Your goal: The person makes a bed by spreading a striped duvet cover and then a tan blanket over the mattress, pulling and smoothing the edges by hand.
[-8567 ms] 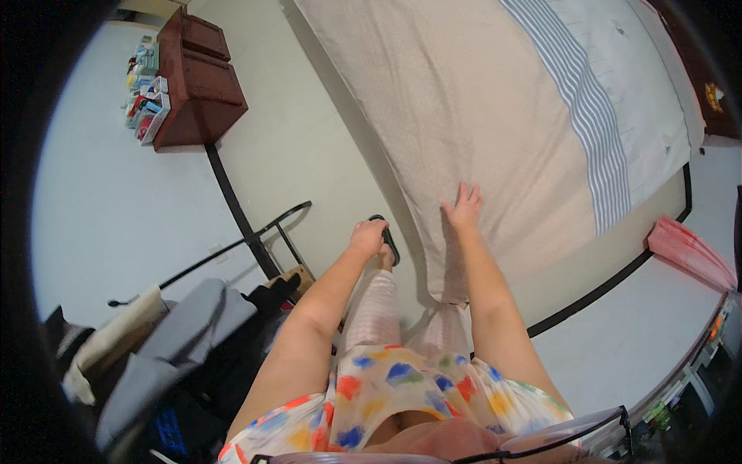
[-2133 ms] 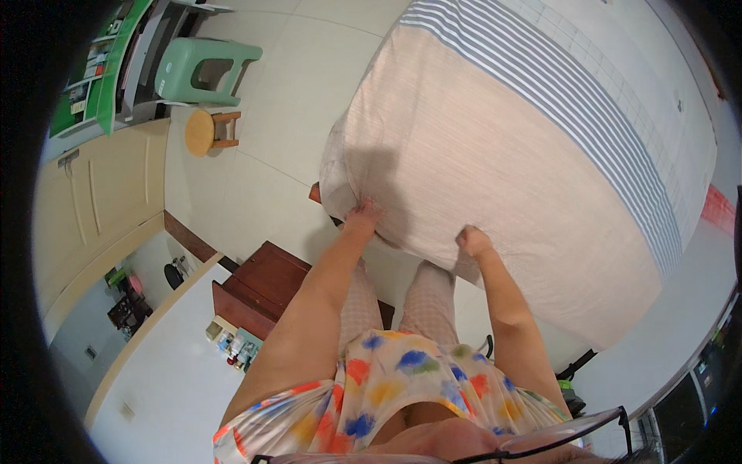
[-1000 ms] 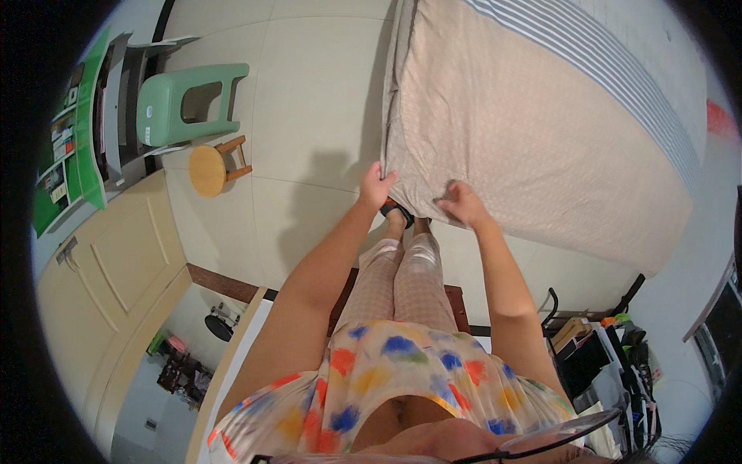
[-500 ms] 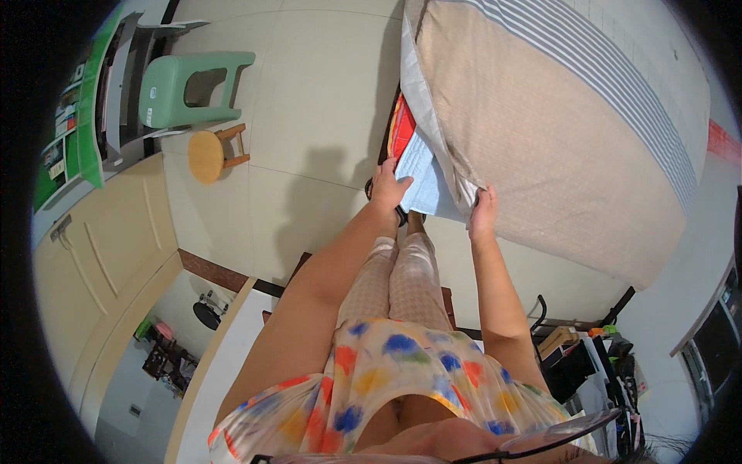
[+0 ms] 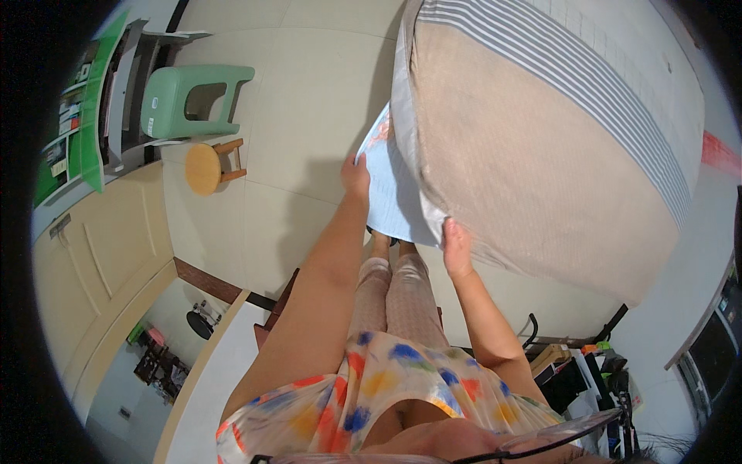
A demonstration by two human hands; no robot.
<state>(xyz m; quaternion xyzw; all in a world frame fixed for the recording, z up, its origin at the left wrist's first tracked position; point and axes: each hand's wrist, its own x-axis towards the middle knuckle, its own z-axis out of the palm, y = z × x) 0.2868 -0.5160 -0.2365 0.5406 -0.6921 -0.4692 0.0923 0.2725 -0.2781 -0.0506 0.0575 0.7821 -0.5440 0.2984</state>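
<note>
Along the near left side of the bed, a beige bedspread (image 5: pixel 518 162) with grey and white stripes hangs over the edge, its pale grey border (image 5: pixel 405 116) turned outward. From under it comes a light blue quilted cloth (image 5: pixel 396 203) with a pinkish-orange patterned area near its far end. My left hand (image 5: pixel 355 176) is closed on the outer left edge of this blue cloth, holding it out from the bed. At the bedspread's near corner, my right hand (image 5: pixel 457 246) pinches the pale border; whether the blue cloth is also in its fingers I cannot tell.
A green plastic stool (image 5: pixel 166 100) and a small round wooden stool (image 5: pixel 202 169) stand on the tiled floor at left. Shelving with a green front (image 5: pixel 97 100) is at the far left, above a cream door (image 5: pixel 116 263). Assorted items (image 5: pixel 587 379) are piled at the lower right.
My left hand has moved left, drawing the blue cloth outward. The red cloth seen before is now out of sight. My right hand has come nearer and left with the bedspread corner.
</note>
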